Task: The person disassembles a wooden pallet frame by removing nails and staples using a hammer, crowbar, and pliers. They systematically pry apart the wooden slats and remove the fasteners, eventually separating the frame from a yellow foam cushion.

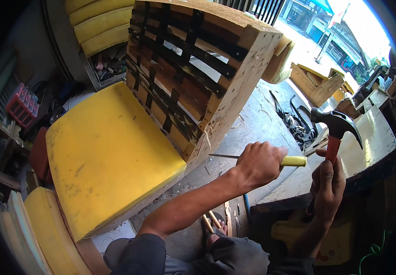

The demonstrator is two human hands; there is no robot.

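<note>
Left forearm (193, 202) slants up and rightward across the front, elbow bent. Left hand (258, 166) in a tight fist, back of it showing to me, wrist fairly straight. Right forearm (311, 236) steep; right hand (330, 185) upright, fingers curled, thumb up. Hands apart.

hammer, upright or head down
Upright: the hammer has its black head above the right hand, which grips its red handle.

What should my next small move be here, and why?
Perhaps settle the yellow-handled tool against the wooden frame: your left hand points its thin shaft that way, your right hand holds a hammer upright, and whether the tip touches is unclear.
</note>
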